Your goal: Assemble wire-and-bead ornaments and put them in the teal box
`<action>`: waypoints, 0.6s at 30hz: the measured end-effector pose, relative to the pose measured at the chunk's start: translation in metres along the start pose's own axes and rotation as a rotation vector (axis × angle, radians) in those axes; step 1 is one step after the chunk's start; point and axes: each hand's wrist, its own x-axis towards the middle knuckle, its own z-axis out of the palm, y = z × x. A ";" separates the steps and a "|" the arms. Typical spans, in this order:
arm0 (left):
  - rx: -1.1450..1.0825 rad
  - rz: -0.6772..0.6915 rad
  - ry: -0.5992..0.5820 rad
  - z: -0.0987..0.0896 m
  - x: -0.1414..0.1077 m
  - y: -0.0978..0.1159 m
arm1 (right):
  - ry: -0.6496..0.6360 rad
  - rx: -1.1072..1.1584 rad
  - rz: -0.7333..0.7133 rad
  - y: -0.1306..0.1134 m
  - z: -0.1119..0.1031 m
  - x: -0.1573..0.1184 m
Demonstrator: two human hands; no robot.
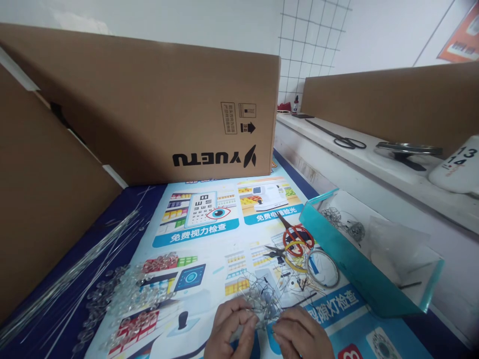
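My left hand (232, 328) is at the bottom centre, thumb and forefinger pinched together at the near edge of a tangle of thin silvery wire (262, 294). Just right of it, my right hand (302, 333) has its fingers curled together, with a small gap between the two hands. What either set of fingertips holds is too small to make out. Behind the hands lie red-handled scissors (297, 239), yellow-handled pliers (288, 254) and a round clear-centred ring (322, 268), with loose wire bits around them.
Clear beads (138, 294) spread at the left, beside long thin wires (71, 274). A teal box (359, 269) with wire balls and a plastic bag stands right. Cardboard (149, 109) rises behind and left. A white ledge (374, 164) holds black scissors (348, 142) and a white mug (458, 167).
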 end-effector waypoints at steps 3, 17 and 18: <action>0.006 0.004 -0.034 -0.001 0.000 0.000 | -0.057 -0.033 0.036 -0.003 0.000 0.004; 0.034 0.247 -0.362 -0.011 0.005 0.006 | -0.018 -0.047 0.045 -0.005 -0.005 0.009; 0.042 0.274 -0.385 -0.012 0.005 0.005 | -0.025 -0.030 0.073 -0.004 -0.005 0.008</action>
